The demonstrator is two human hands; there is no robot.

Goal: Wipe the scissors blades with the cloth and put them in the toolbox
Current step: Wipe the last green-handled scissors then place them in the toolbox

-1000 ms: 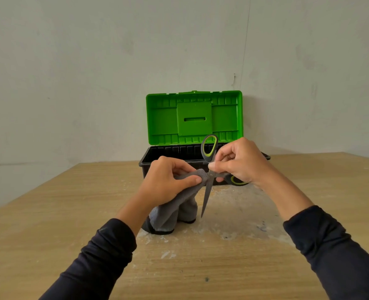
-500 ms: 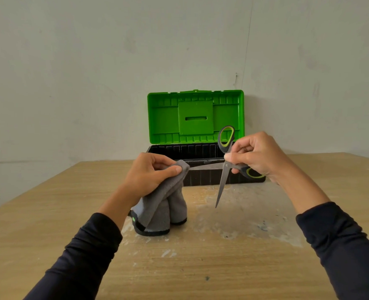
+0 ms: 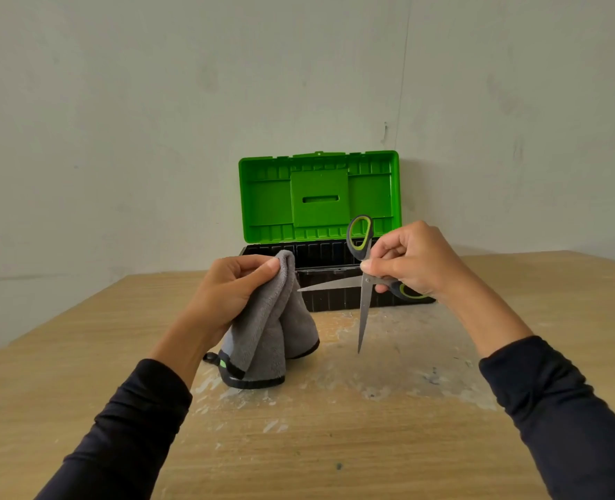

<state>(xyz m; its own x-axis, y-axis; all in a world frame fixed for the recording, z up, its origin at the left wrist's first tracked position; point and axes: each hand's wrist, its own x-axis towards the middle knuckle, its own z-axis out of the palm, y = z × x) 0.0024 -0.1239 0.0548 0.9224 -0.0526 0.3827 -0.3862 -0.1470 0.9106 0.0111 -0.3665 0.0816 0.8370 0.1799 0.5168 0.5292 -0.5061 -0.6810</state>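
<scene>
Left hand [image 3: 232,288] bunches the cloth [image 3: 269,326]; right hand [image 3: 412,263] pinches the scissors [image 3: 365,283] at the pivot, blades splayed, tips at six and nine o'clock. Toolbox [image 3: 320,225] open at twelve. Exposed edges could nick wiping fingers.

Two arms come in from the near edge, each in a long dark navy, nearly black sleeve of soft, plain fabric. The left sleeve [image 3: 125,424] and the right sleeve [image 3: 565,416] both end a little short of the wrist. The left hand [image 3: 232,286] and right hand [image 3: 416,261] are bare.
</scene>
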